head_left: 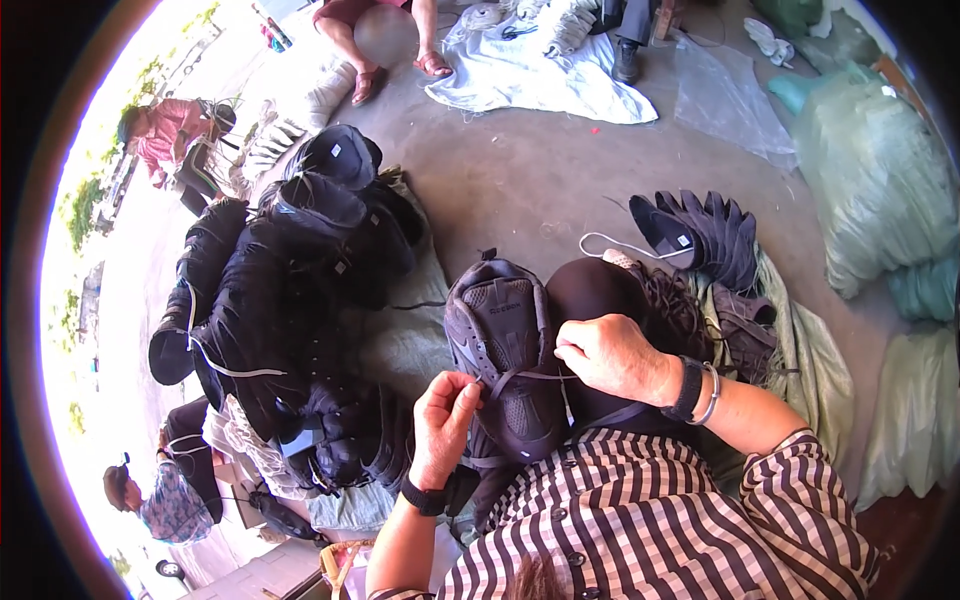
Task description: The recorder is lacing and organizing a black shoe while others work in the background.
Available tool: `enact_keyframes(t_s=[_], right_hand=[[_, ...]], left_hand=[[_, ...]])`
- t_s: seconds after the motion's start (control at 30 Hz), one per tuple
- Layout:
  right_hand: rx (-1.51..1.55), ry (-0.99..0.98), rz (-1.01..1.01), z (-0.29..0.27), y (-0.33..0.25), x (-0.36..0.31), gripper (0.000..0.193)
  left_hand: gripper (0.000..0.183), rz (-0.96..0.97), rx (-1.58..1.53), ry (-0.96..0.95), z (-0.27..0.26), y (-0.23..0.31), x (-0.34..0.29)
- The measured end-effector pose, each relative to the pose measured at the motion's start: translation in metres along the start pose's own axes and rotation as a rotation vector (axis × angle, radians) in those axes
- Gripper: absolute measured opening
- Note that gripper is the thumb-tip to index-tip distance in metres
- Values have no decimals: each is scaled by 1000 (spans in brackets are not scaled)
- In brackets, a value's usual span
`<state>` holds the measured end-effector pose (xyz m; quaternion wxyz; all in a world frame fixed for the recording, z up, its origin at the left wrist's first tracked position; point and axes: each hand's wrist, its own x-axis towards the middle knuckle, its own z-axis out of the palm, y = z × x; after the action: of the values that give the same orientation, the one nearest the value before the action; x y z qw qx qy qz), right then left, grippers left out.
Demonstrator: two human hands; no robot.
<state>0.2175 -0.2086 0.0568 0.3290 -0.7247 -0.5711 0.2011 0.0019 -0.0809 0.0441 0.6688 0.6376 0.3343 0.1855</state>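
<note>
A dark grey shoe (495,312) rests on the person's lap, near the middle of the scene, its tongue toward the far side. A thin lace (532,376) crosses it. The left hand (445,418) is at the shoe's left edge, thumb and fingers pinched together on the lace. The right hand (615,355) is just right of the shoe, its fingers curled closed; I cannot tell whether they grip the lace. To the left stands a large pile of black shoes (285,300); to the right lies 1 row of nested dark shoes (712,235). Farther right is a pale green sack (872,170).
</note>
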Motion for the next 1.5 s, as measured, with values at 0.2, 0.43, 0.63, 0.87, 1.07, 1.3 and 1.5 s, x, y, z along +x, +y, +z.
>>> enact_keyframes(t_s=[0.2,0.43,0.63,0.87,1.07,1.3,1.5], right_hand=[[-272,-47,-254,5,-2,0,11],[-12,3,-137,7,-1,4,9],[33,-103,-167,0,4,4,6],[66,-137,-142,-2,9,7,6],[-147,-39,-299,-4,0,13,8],[-463,131,-619,1,-5,24,9],[-365,-50,-485,7,-8,33,11]], left_hand=[[15,-29,24,-23,-3,5,4],[20,31,101,26,0,6,9],[19,21,383,-129,-9,30,24],[14,489,1345,-114,20,67,35],[21,501,1421,-363,8,97,46],[31,758,1556,-725,15,120,65],[23,637,1647,-837,18,118,74]])
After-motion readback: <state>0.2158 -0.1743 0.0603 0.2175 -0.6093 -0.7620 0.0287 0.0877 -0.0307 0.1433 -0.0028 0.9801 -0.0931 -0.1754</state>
